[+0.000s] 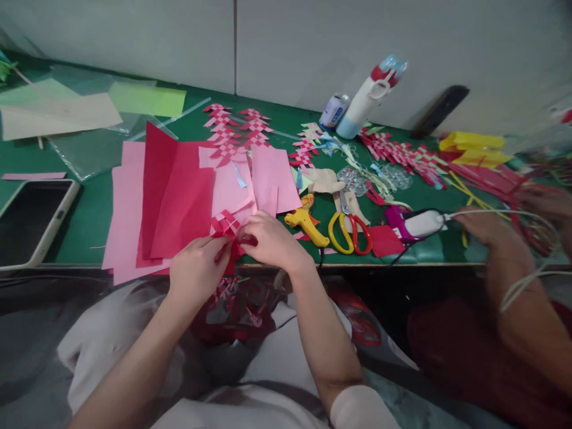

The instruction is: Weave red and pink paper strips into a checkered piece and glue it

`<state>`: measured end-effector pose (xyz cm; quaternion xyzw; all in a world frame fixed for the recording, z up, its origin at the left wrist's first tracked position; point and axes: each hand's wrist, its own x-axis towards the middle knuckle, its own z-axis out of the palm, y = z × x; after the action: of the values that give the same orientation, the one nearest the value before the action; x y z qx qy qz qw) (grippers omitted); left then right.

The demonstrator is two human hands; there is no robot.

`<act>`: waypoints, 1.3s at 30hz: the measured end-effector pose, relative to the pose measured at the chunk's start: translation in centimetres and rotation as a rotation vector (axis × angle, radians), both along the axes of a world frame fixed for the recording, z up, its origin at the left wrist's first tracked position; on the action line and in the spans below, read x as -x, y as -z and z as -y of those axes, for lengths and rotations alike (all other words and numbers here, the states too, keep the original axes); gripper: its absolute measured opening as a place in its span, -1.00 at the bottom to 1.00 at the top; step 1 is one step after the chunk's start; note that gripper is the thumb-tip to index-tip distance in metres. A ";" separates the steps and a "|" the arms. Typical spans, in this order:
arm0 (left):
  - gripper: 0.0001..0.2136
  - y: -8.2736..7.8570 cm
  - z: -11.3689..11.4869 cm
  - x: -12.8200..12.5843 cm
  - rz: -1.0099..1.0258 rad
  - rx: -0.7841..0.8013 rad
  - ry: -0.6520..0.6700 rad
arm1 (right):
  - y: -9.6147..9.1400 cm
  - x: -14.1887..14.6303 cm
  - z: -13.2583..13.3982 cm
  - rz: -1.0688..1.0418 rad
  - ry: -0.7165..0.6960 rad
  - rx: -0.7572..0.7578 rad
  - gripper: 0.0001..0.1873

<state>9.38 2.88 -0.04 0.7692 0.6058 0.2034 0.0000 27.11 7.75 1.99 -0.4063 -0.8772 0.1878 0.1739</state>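
Observation:
At the table's front edge, my left hand (196, 268) pinches a small woven piece of red and pink paper strips (224, 223) from below left. My right hand (271, 241) has its fingers closed at the right side of the same piece; its fingertips meet those of the left. Pink paper sheets (125, 214) lie under and beside the hands, with folded red sheets (183, 205) on top. Just right of my right hand are a yellow glue gun (309, 221) and scissors (350, 226) with yellow and red handles.
Finished-looking woven paper chains (221, 134) lie behind the sheets. A white bottle (367, 101) and a can (333, 111) stand by the wall. At left lies a phone (38, 217). Another person's hand (482, 225) is at right, near a white cable (504, 213).

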 end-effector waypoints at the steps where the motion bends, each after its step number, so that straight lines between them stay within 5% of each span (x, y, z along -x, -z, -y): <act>1: -0.78 0.0 0.0 0.0 0.001 0.001 -0.003 | 0.0 0.1 0.0 -0.011 0.008 0.000 -0.89; 10: -0.78 -0.4 -0.2 0.3 0.080 0.064 -0.044 | 0.0 -0.1 -0.3 -0.051 -0.061 0.016 -0.88; 18: -0.78 -0.4 -0.1 0.2 0.082 0.059 -0.057 | 0.6 -0.4 -0.8 -0.119 0.051 -0.026 -0.93; 30: -0.78 -0.2 0.2 0.1 -0.123 -0.026 0.162 | 1.1 -0.5 -2.2 -0.271 0.190 0.089 -0.91; 39: -0.76 -0.6 0.2 0.2 -0.117 -0.006 0.157 | 0.3 -0.9 -1.8 -0.283 0.088 0.144 -0.94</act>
<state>9.15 2.66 0.60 0.8248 0.5420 0.1593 -0.0220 28.01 9.52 1.69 -0.4253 -0.8096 0.2976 0.2741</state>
